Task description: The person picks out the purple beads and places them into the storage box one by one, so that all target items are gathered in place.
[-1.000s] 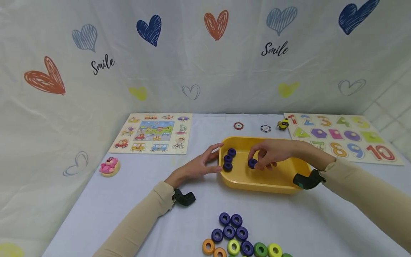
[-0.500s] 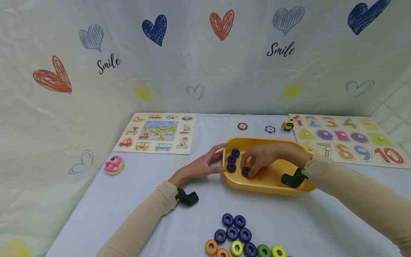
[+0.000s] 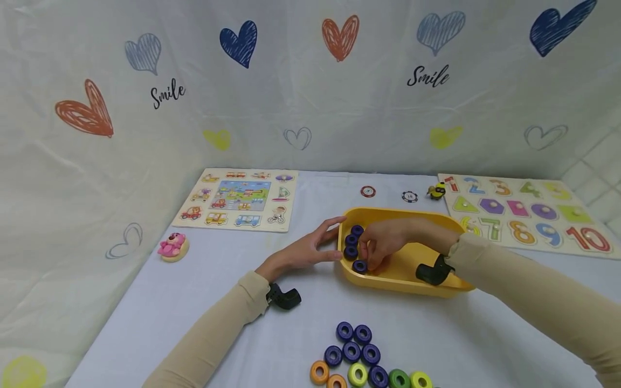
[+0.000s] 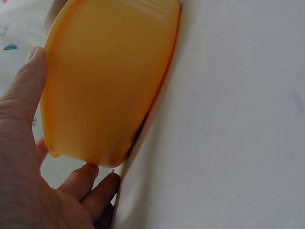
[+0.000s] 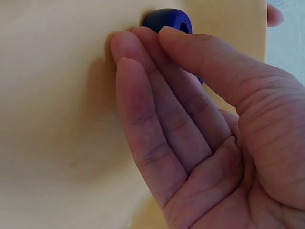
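Observation:
My left hand (image 3: 305, 250) holds the left end of a yellow plastic tray (image 3: 412, 285), its thumb at the near corner and a finger at the far one. In the left wrist view, the thumb (image 4: 31, 76) lies along the rim and the other fingertips touch the end wall. Inside the tray, my right hand (image 3: 385, 242) has thumb and fingertips at the edge of a dark blue ring (image 3: 359, 266) by the left wall. Several blue rings (image 3: 351, 240) form a row above it. In the right wrist view, fingers partly cover the blue ring (image 5: 164, 19).
Blue, orange, yellow and green rings (image 3: 351, 352) lie on the white tablecloth in front of the tray. A vehicle puzzle board (image 3: 237, 199) is at back left, a number board (image 3: 533, 210) at back right. A pink bear figure (image 3: 172, 247), two chips (image 3: 368, 191) and a bee toy (image 3: 436, 191) stand around.
My right hand has carried the blue ring leftward and toward me, from mid-tray to the near end of the row by the left wall. The left hand stays on the tray's end.

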Demonstrator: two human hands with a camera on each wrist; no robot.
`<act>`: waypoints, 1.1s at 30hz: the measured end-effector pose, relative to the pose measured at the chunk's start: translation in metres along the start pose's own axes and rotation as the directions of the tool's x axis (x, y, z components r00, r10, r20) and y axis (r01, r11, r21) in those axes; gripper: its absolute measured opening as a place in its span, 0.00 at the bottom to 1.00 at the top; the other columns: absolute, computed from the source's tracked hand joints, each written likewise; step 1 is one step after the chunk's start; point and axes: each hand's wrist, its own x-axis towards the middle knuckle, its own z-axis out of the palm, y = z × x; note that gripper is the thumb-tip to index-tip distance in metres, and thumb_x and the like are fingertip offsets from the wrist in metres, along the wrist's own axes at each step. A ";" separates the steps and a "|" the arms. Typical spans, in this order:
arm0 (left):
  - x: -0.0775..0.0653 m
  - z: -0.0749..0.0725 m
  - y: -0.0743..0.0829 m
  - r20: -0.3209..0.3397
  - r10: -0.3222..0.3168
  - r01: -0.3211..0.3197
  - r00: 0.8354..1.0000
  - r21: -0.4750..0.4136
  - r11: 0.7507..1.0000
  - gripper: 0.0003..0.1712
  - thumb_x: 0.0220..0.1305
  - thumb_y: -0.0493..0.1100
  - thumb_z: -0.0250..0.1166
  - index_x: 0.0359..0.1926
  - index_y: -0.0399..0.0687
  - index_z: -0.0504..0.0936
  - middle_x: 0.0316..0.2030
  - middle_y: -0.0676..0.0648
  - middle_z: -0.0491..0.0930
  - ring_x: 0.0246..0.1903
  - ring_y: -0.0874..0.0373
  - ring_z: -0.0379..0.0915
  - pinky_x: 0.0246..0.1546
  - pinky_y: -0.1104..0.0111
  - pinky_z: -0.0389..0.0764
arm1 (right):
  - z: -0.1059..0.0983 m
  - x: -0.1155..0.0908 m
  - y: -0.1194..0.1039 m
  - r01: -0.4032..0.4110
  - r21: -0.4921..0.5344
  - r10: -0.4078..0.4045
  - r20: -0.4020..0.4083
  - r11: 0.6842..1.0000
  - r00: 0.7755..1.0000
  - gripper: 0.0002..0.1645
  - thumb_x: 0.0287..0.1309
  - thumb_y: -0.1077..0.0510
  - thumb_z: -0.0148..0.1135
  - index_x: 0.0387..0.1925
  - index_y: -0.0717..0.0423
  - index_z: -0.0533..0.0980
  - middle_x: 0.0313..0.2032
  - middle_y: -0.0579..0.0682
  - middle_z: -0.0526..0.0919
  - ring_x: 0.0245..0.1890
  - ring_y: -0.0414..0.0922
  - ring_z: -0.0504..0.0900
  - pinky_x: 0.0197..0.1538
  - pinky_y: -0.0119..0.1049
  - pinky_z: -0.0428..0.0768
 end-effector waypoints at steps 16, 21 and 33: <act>-0.001 0.001 0.000 0.001 -0.008 0.008 1.000 0.008 1.000 0.44 0.52 0.67 0.58 0.65 0.82 0.44 0.65 0.59 0.54 0.65 0.65 0.45 0.62 0.52 0.46 | 0.001 0.000 -0.010 -0.003 0.024 0.004 -0.034 1.000 0.999 0.13 0.51 0.58 0.64 0.35 0.60 0.71 0.30 0.51 0.81 0.30 0.46 0.79 0.38 0.36 0.78; 0.000 0.000 -0.001 -0.002 0.004 -0.004 1.000 0.000 1.000 0.44 0.52 0.67 0.59 0.65 0.81 0.44 0.65 0.58 0.54 0.64 0.66 0.46 0.63 0.55 0.46 | 0.007 -0.017 -0.023 0.074 -0.054 -0.079 -0.105 0.996 0.991 0.08 0.55 0.58 0.61 0.34 0.57 0.72 0.25 0.50 0.79 0.23 0.44 0.76 0.31 0.35 0.77; 0.002 0.000 -0.001 -0.003 0.030 -0.030 1.000 0.007 1.000 0.45 0.52 0.67 0.59 0.66 0.77 0.44 0.65 0.59 0.54 0.64 0.67 0.46 0.63 0.55 0.46 | 0.082 -0.063 -0.060 0.203 -0.352 -0.312 -0.288 0.914 0.905 0.04 0.53 0.49 0.62 0.28 0.37 0.73 0.16 0.35 0.70 0.18 0.32 0.68 0.24 0.26 0.67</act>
